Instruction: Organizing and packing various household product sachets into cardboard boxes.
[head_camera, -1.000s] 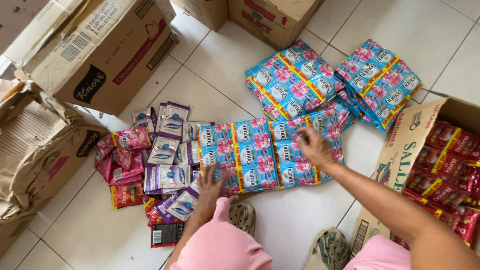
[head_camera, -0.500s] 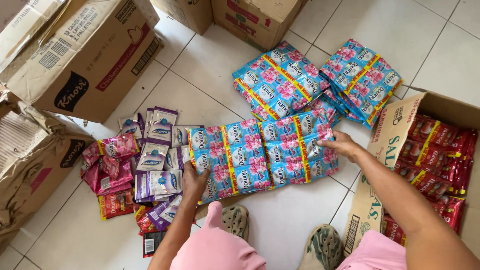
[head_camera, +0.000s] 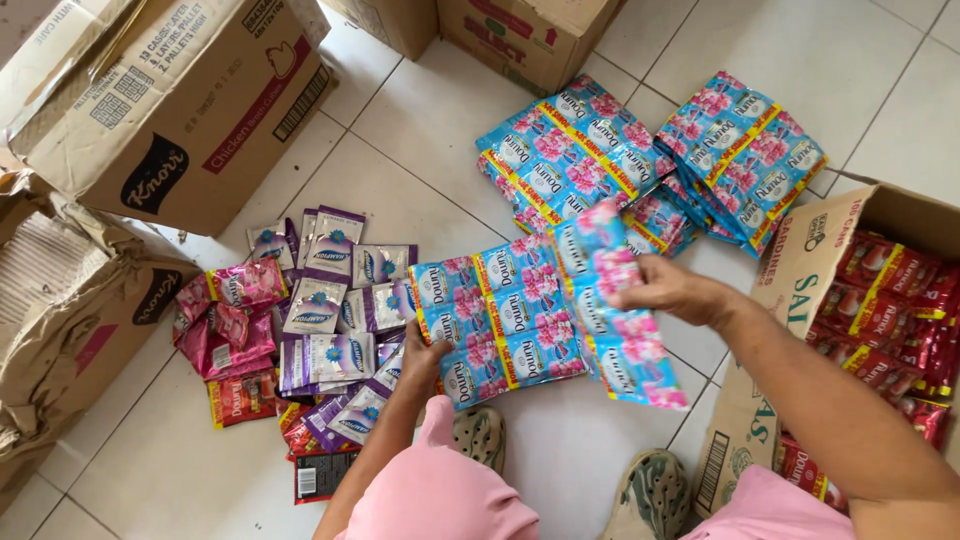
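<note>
— On the tiled floor (head_camera: 420, 130), what's in the hands?
— A blue-and-pink sachet strip (head_camera: 520, 310). The left hand (head_camera: 425, 358) grips its near-left edge; the right hand (head_camera: 670, 290) pinches the right end, lifted and folding over.
— Nearby?
— Purple sachets (head_camera: 330, 300) left, blue stacks (head_camera: 650, 160) far right.

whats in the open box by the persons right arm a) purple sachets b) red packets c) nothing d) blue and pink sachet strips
b: the open cardboard box beside the right hand is filled with red packets; the blue and pink sachet strip is in the hands, and the purple sachets lie on the floor near the left hand.
</note>
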